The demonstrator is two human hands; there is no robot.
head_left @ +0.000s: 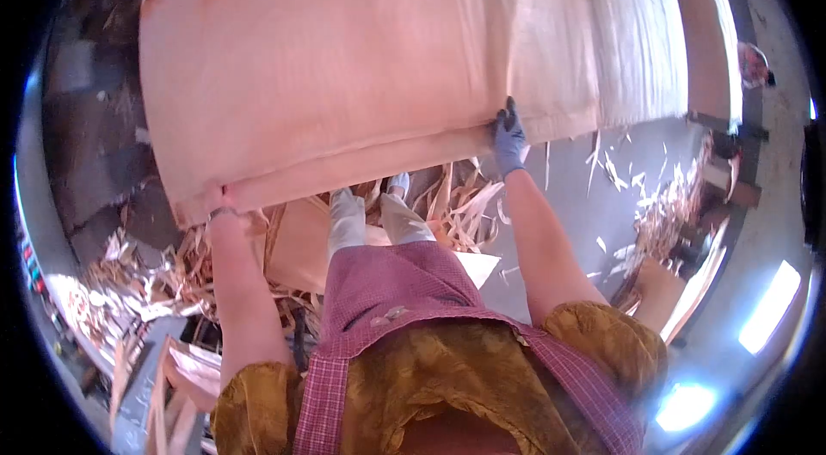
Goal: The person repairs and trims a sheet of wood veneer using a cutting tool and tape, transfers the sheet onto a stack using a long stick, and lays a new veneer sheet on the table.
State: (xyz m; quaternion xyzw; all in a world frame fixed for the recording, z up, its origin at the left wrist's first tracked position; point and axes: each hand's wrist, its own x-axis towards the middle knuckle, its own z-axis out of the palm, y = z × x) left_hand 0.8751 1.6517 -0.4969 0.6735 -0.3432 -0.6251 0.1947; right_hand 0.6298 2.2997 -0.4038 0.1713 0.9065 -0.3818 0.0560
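A wide, thin pinkish-tan sheet (344, 51) that looks like wood veneer fills the upper part of the view, with folds right of its middle. My left hand (222, 201) is at the sheet's near left corner, its fingers mostly hidden and blurred. At the near edge, right of the middle, my right hand (510, 138) wears a blue-grey glove with dark fingertips. Its fingers are pressed together on the sheet's edge. A narrow strip of the sheet runs along the edge between both hands.
Veneer scraps (465, 214) litter the grey floor (568, 223) around my feet and at both sides. Stacked sheets (705, 33) stand at the far right, with another person (754, 65) partly visible beyond. Loose boards (172, 378) lie at the lower left.
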